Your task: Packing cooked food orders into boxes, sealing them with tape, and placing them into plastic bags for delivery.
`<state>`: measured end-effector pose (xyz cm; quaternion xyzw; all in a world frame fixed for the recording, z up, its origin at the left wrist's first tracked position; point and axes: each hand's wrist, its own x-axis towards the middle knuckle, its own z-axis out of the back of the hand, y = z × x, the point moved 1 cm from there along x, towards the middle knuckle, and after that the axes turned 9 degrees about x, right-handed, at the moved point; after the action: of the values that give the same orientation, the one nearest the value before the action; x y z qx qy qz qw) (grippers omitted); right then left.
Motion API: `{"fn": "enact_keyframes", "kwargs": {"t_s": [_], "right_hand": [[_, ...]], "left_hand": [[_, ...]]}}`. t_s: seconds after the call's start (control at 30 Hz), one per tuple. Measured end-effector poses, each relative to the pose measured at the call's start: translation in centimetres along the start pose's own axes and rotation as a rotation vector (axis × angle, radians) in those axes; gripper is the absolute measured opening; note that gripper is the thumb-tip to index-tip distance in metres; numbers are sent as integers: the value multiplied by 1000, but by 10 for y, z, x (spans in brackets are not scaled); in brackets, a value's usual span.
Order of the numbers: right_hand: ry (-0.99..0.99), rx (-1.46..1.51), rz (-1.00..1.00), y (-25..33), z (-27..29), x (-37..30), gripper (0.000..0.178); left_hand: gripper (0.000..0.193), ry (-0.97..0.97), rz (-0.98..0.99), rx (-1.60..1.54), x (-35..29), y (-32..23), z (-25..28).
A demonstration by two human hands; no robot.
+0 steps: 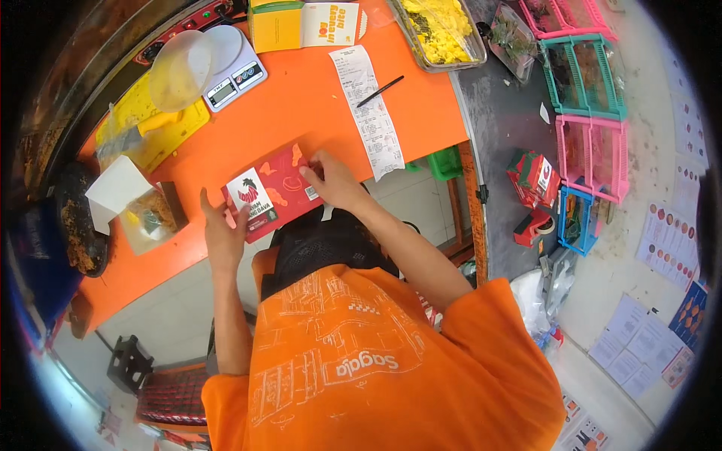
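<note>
A flat red printed piece of card (284, 194), with a white panel and orange shapes on it, lies between my hands at the front edge of the orange table. My left hand (223, 229) takes hold of its left end, one finger stretched up beside the edge. At the other end my right hand (331, 180) grips the upper right corner, its fingers curled round it. Left of the card stands an open food box (154, 218) with its white lid raised and a clear bag and brown food inside.
On the orange table (301, 98) are a white kitchen scale (235, 71), a yellow board (177, 124), a long paper receipt (367, 113) and a black pen (381, 91) on it. Farther back sits a tray of yellow food (444, 34). Plastic racks (583, 79) line the right-hand counter.
</note>
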<state>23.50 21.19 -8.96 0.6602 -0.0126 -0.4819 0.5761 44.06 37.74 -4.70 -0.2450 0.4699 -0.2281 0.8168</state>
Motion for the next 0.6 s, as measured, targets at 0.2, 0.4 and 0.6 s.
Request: {"fn": "enact_keyframes", "kwargs": {"t_s": [0.2, 0.4, 0.6], "right_hand": [[44, -803, 919, 37, -6, -12, 65], [177, -1066, 838, 29, -29, 10, 78], [200, -1218, 1056, 13, -16, 5, 74]], "left_hand": [[115, -91, -596, 1107, 3, -31, -23], [82, -39, -619, 1144, 29, -5, -23], [76, 172, -737, 964, 18, 3, -10]]}}
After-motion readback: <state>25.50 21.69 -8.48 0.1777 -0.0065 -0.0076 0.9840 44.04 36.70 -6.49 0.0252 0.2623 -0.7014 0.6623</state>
